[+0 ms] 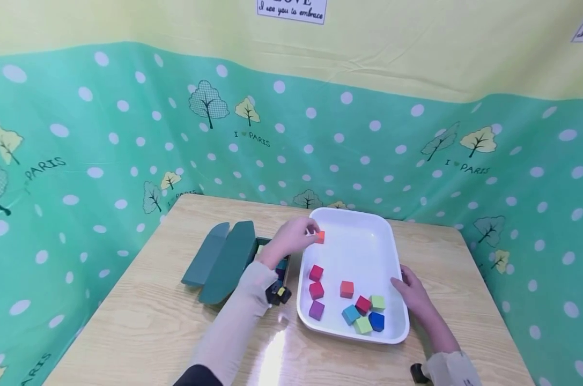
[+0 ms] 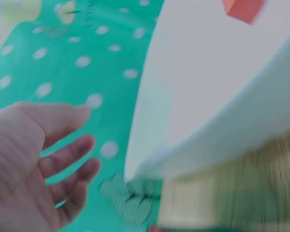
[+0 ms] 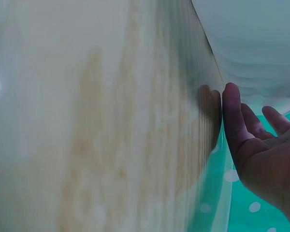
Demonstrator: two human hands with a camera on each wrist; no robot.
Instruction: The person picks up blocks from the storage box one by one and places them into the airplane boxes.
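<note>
My left hand (image 1: pixel 296 236) is over the left rim of a white tray (image 1: pixel 354 246), its fingertips beside an orange cube (image 1: pixel 320 237). In the left wrist view the left hand (image 2: pixel 48 159) has loosely bent fingers with nothing between them. At the tray's right side, my right hand (image 1: pixel 414 292) holds the rim, thumb over the edge and fingers outside. The right wrist view shows the right hand (image 3: pixel 266 150) against the tray's outer wall (image 3: pixel 261 53). Another orange cube (image 1: pixel 346 289) lies in the tray among several red, green, blue and purple ones.
Left of the tray stands a dark green box (image 1: pixel 287 257) of coloured cubes, partly hidden by my left arm. Its folded lid (image 1: pixel 228 262) lies open to the left. A wooden table (image 1: pixel 141 300) carries everything, and a patterned green curtain (image 1: pixel 368 145) hangs behind.
</note>
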